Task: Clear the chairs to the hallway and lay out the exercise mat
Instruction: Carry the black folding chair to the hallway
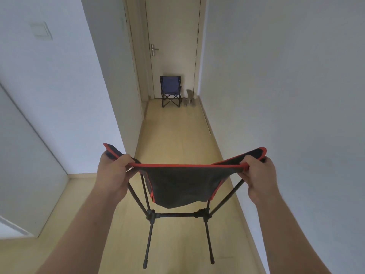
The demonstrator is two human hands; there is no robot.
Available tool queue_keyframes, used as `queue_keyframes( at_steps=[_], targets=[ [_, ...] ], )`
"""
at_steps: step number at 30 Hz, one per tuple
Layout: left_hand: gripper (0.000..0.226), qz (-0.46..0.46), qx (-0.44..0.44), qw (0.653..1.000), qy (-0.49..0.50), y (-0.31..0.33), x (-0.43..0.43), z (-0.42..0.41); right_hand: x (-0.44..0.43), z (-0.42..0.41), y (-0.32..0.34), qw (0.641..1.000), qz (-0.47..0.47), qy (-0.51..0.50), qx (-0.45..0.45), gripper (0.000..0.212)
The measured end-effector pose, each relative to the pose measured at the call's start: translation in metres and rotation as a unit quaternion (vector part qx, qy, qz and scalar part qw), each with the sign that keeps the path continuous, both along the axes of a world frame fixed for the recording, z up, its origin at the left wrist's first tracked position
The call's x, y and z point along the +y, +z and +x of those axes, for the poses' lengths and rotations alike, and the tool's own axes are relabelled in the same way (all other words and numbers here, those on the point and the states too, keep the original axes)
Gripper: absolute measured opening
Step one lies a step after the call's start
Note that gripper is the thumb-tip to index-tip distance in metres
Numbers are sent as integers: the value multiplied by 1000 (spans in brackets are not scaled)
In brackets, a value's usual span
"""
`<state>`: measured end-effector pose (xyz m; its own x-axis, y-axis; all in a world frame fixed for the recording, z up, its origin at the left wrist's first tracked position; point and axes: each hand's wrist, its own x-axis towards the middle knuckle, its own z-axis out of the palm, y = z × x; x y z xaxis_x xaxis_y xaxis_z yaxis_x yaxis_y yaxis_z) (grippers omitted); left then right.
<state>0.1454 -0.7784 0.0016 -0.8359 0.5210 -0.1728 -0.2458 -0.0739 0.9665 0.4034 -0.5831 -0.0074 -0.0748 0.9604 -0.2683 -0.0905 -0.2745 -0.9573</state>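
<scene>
Seen from the person's own head, two bare forearms reach forward into a narrow hallway with white walls and a pale wooden floor (177, 135). Both hands are well apart and closed on the top edge of a black fabric folding camp chair with red trim and thin black metal legs (177, 186) — the left hand (113, 171) grips the left corner of the seat back, the right hand (257, 175) grips the right corner, fingers curled over the red piping. The chair hangs in front of the person with its back toward the camera; two rear legs with rubber tips point down toward the floor, and whether they touch it cannot be told. At the far end of the hallway a dark blue folding chair with a black crossed frame (170, 91) stands upright on the floor just in front of a closed cream door with a silver lever handle (173, 46). Just right of that chair, by the wall, sits a small brownish object (190, 97) — too blurred to identify.
</scene>
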Motion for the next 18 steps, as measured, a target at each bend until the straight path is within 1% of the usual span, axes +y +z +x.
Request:
queue_keyframes(
  at_steps=[3,7,11,15,18],
  targets=[
    [36,-11,1,1000,5,2,23,-26,19,-22,-1,1000,-8,-9,7,38],
    [29,-12,-4,1000,4,0,67,-64,57,-57,-7,1000,-15,-19,0,44],
    [27,-25,-14,1000,8,-7,114,-93,105,-88,-16,1000,-14,-16,2,43],
    [36,-61,-22,998,24,-13,169,-117,161,-117,-26,1000,-17,-17,10,37],
    [37,-82,-27,996,32,-12,215,-136,209,-137,-30,1000,-27,-11,-2,32]
  ],
)
